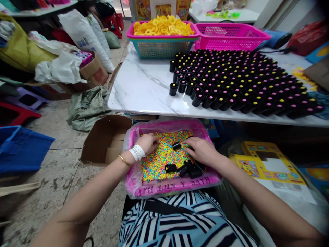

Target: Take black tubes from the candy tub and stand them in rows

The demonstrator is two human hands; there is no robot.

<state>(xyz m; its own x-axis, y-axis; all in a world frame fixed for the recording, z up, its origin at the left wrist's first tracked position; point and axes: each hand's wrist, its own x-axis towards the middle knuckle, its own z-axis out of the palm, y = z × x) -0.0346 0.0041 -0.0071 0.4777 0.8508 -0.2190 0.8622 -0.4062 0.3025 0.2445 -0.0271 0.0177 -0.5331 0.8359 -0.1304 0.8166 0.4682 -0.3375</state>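
Observation:
A pink tray (pixel 136 190) lined with clear plastic rests on the lap, filled with small colourful beads (pixel 159 161). At the left of the beads my left hand (pixel 149 143) has its fingers curled down; their tips are hidden. My right hand (pixel 200 149) reaches in from the right with thumb and fingers apart, beside a short black cylinder (pixel 176 146). Several more black pieces (pixel 190 168) lie on the beads near the tray's front right. On the white table, many black cups (pixel 173 89) stand in rows, with a yellow or pink bead visible in each.
Yellow rings fill a pink basket (pixel 164 37) at the table's back, beside another pink basket (pixel 231 36). The white table's edge (pixel 144 111) runs just beyond the tray. An open cardboard box (pixel 102 140) sits left; yellow printed boxes (pixel 267 161) lie right.

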